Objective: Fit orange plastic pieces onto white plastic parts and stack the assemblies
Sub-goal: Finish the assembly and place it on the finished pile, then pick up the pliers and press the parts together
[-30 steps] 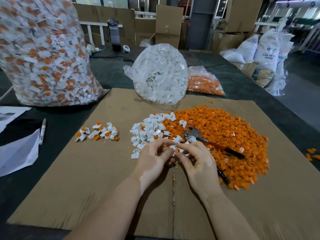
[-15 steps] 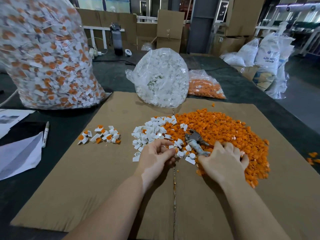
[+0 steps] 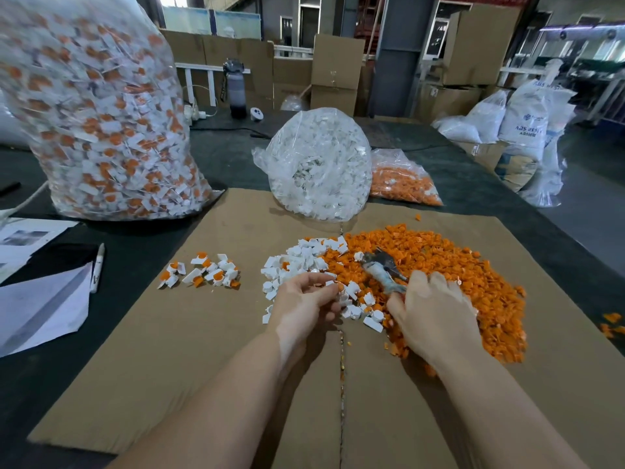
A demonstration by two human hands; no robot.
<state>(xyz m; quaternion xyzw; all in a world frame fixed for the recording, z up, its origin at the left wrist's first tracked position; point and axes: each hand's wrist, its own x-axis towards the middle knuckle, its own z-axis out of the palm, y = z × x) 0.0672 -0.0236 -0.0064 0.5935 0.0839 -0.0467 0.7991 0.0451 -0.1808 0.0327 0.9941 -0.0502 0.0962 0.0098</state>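
Note:
A wide pile of loose orange pieces (image 3: 449, 262) lies on the cardboard sheet (image 3: 203, 350), and a smaller pile of white parts (image 3: 304, 257) touches its left edge. My left hand (image 3: 304, 304) pinches a white part (image 3: 341, 294) with some orange on it, just in front of the white pile. My right hand (image 3: 436, 314) rests on the orange pile and grips the handles of metal pliers (image 3: 380, 267). The jaws point away, toward the back left. A small heap of fitted orange-and-white assemblies (image 3: 203, 272) sits further left.
A big clear bag of assemblies (image 3: 94, 123) stands at the back left. A bag of white parts (image 3: 318, 167) and a bag of orange pieces (image 3: 402, 184) stand behind the piles. Papers (image 3: 37, 309) and a marker (image 3: 98, 272) lie left of the cardboard.
My right hand left the part held between both hands, moved right onto the orange pile and took hold of the pliers' handles. The left hand stayed, still holding the part.

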